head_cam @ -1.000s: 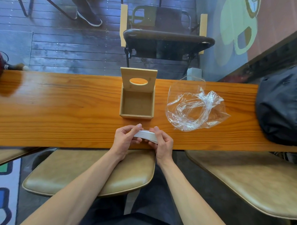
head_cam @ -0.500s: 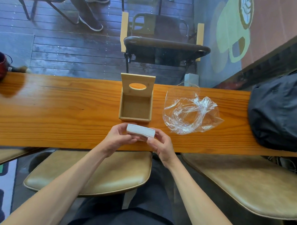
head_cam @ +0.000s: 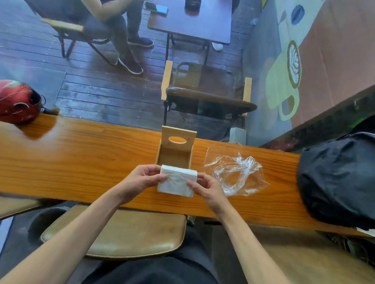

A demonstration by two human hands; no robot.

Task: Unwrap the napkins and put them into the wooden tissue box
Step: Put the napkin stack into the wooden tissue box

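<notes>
both hands closed on the napkin stack (head_cam: 177, 181): left grip (head_cam: 145, 178) on its left edge, right grip (head_cam: 205, 188) on its right edge, just above bench (head_cam: 74, 158), directly in front of open wooden tissue box (head_cam: 175, 150). wrapper (head_cam: 234, 176) lies right of it.

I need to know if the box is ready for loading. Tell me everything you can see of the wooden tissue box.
The wooden tissue box is a small, square box of pale, plain wood standing on the long wooden counter. Its lid, with an oval slot, stands raised at the far side, so the inside is open and looks empty. The napkin stack overlaps its near edge in view; the clear plastic wrapper lies to its right.
</notes>
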